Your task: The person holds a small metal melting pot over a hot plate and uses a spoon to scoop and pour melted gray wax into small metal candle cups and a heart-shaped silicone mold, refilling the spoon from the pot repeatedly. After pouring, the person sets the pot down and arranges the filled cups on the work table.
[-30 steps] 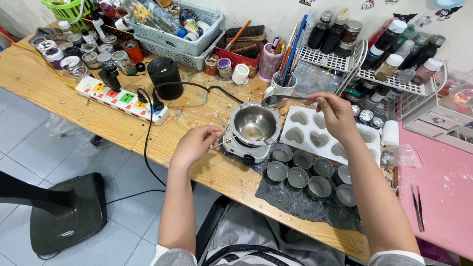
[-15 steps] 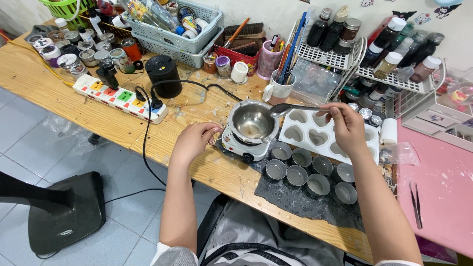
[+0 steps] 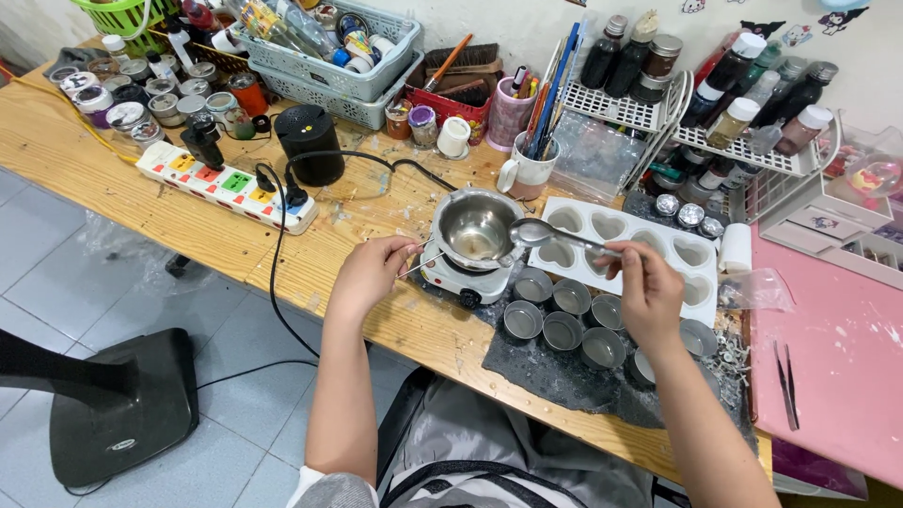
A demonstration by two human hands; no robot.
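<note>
Right hand (image 3: 647,290) grips spoon (image 3: 536,232) over pot (image 3: 473,228); left hand (image 3: 369,273) pinches its handle (image 3: 420,264)

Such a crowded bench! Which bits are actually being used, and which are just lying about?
In use:
left hand on small steel melting pot
right hand holding metal spoon
round metal tins

Lying about:
white power strip
grey plastic basket
black tweezers

bare wood lies open left of the metal pot (image 3: 475,229), as far as the power strip (image 3: 226,186). behind the pot a black cable (image 3: 376,160) and a mug (image 3: 525,173) crowd in; right of it, the white heart mould (image 3: 628,243); in front, small tins (image 3: 564,315).
</note>
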